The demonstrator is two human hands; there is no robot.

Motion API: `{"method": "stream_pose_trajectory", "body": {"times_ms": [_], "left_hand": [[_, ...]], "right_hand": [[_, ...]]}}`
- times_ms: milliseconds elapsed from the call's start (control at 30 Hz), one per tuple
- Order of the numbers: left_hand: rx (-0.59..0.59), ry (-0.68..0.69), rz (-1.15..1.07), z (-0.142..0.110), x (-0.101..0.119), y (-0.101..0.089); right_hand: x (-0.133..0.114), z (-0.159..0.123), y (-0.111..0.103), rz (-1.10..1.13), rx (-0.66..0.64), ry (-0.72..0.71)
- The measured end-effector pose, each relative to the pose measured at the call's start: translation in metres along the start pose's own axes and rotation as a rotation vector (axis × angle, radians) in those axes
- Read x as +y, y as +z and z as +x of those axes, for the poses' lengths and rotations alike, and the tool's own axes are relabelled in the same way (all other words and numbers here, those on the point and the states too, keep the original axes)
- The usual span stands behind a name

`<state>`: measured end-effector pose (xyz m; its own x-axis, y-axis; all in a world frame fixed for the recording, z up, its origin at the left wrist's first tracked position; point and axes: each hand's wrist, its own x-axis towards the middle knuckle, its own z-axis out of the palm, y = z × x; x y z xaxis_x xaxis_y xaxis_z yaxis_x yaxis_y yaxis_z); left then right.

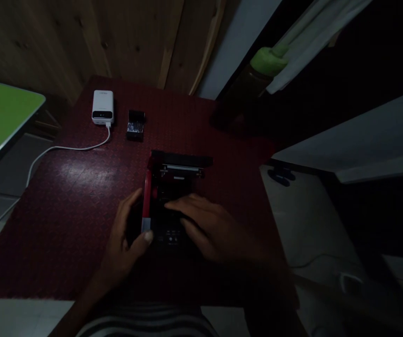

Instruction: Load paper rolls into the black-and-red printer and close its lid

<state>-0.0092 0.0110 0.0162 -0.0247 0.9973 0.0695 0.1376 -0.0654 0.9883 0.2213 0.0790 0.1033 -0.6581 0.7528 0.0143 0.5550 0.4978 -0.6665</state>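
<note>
A small red and black device, which looks like a label printer, sits on the dark red table with its black lid raised at the back. My left hand grips its left side, thumb on the front left corner and fingers along the outer wall. Over the open compartment, my right hand has its fingers stretched inward and its thumb apart, near the front panel with small markings. Nothing shows between those fingers. Shadow hides most of the compartment's inside and the device's right side.
A white power bank with a plugged-in white cable lies at the table's back left. Beside it is a small black object with a shiny part. A green-capped bottle stands back right. A green tabletop is at left.
</note>
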Motion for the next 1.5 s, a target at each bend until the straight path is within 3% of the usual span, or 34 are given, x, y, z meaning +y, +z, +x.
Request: {"method": "stream_pose_trajectory", "body": {"times_ms": [133,200,300,400,633,833,1067,1300,1500], "left_hand": [[0.11,0.0,0.007,0.035,0.019,-0.003],[0.154,0.121,0.023,0.062,0.028,-0.001],[0.159,0.18,-0.008,0.097,0.04,0.005],[0.185,0.144,-0.028,0.108,0.045,0.011],[0.155,-0.006,-0.112,0.059,0.035,0.009],[0.073,-0.263,-0.202,0.027,0.022,0.009],[0.06,-0.291,-0.155,0.027,0.032,0.01],[0.109,-0.308,-0.208,0.022,0.023,0.01],[0.068,-0.296,-0.21,0.006,0.022,0.002]], "right_hand": [[0.006,-0.01,0.02,-0.079,0.192,-0.097],[0.01,-0.011,0.034,-0.149,0.337,-0.146],[0.01,-0.014,0.049,-0.237,0.524,-0.196],[0.001,-0.019,0.056,-0.324,0.641,-0.189],[-0.018,-0.033,0.064,-0.541,0.684,-0.084],[-0.012,-0.036,0.07,-0.434,0.667,-0.092],[-0.014,-0.036,0.069,-0.367,0.61,-0.054],[-0.013,-0.037,0.071,-0.342,0.622,-0.064],[-0.008,-0.055,0.077,-0.285,0.813,0.087]]}}
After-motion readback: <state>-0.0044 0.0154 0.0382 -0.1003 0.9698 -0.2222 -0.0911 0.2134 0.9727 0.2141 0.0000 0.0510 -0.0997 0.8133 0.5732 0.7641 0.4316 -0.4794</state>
